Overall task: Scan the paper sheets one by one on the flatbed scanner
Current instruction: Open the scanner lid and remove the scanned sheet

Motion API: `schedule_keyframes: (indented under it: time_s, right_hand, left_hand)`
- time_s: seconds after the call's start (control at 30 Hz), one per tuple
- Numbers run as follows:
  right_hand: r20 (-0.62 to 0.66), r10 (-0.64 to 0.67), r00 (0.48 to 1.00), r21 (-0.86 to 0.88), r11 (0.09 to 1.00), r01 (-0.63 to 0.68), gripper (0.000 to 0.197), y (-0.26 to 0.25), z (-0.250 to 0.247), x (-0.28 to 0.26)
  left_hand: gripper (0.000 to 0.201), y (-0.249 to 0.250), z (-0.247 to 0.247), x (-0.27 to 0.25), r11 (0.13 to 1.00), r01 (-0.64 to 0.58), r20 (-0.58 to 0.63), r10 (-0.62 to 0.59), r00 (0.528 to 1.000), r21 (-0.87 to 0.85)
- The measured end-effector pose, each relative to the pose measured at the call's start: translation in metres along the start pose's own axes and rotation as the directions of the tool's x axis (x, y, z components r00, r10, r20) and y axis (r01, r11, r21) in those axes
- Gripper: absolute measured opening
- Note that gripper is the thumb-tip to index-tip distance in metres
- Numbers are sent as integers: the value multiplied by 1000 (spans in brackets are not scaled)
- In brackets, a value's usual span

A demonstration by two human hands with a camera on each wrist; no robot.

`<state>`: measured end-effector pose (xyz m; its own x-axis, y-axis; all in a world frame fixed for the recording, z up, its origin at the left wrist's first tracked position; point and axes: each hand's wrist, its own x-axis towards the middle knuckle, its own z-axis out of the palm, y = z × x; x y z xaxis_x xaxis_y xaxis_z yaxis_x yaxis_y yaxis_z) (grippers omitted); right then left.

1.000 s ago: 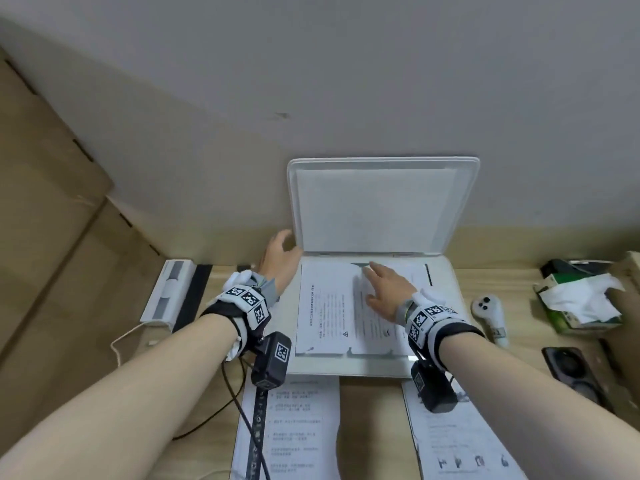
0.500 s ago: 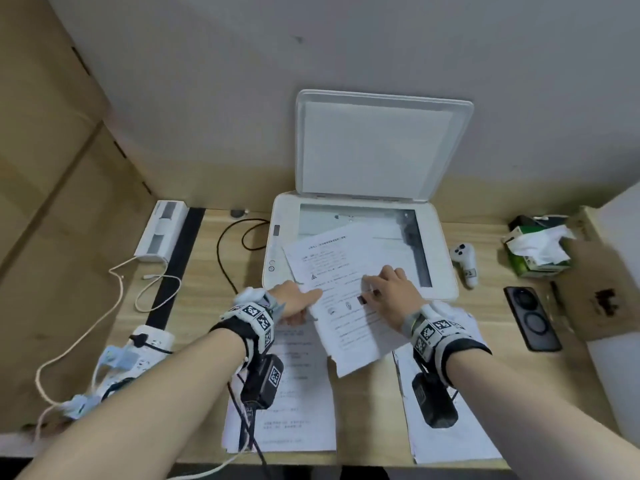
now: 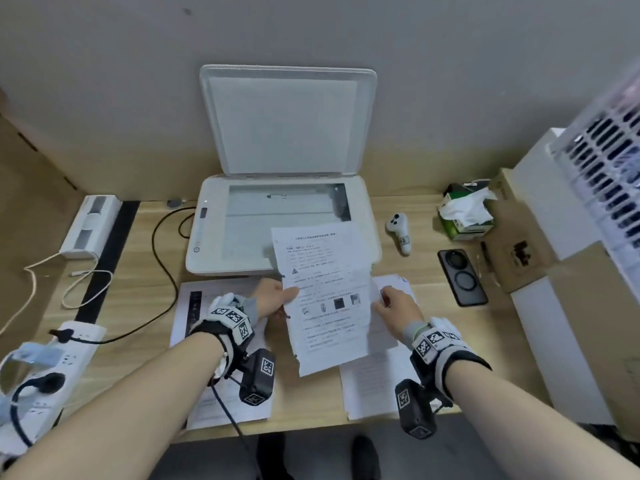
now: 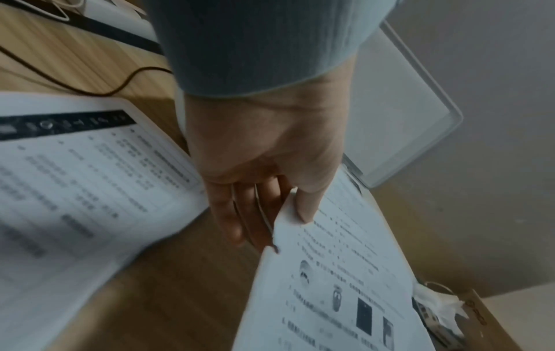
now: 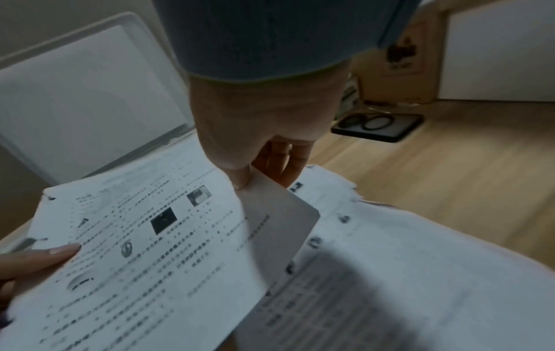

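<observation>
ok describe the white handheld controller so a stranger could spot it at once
Start at the open flatbed scanner on the wooden desk. Just right of its base lies the white controller, small and curved. Unlike the flat black phone nearby, it has two dark buttons on top.

The held sheet [image 3: 325,299] carries rows of printed text, too small and blurred to read in any view. What can be made out on it is a black warning triangle with an exclamation mark near its left margin, and a row of small pictures lower down: a head-like figure, a bottle-like shape, a black rectangle and a grey photo.

The left stack [image 3: 194,306], near the front edge of the surface, bears a black band of pale icons above unreadable lines.

The wrist bands [image 3: 232,318] show black-and-white square code markers.

The cardboard box [image 3: 519,251] at the right edge carries a dark logo, illegible.
</observation>
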<state>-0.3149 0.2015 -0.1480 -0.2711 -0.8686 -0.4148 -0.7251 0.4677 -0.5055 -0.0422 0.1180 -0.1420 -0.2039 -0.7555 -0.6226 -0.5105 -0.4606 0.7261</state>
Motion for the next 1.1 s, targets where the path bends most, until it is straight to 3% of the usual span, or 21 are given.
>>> schedule_keyframes:
  time_s: [0.23, 0.47, 0.67, 0.87, 1.0, 1.1]
  right_hand:
    - [94, 43, 995, 67, 997, -50, 34, 112, -2, -9]
    - [-6, 54, 999, 46, 998, -53, 36, 165, 20, -14]
    - [-58, 126, 990, 39, 992, -124, 13, 169, 34, -13]
    - [-111, 167, 980, 18, 986, -166, 13, 147, 30, -8]
    - [-87, 121, 989, 3, 993, -122, 15, 88, 45, -4]
    - [-81, 62, 995, 38, 998, -59, 19, 41, 67, 0]
  left_hand:
    - [26, -18, 106, 6, 995, 76, -44, -73, 996, 70]
    - [27, -47, 165, 18, 981, 139, -204, -109, 973, 136]
    - [24, -55, 161, 22, 980, 132, -266, -89, 960, 149]
    - [40, -52, 143, 19, 973, 64, -228, -12, 974, 220]
    - [22, -57, 91, 5, 973, 126, -361, -48, 931, 195]
    - [12, -72, 47, 2, 958, 128, -375, -24, 927, 256]
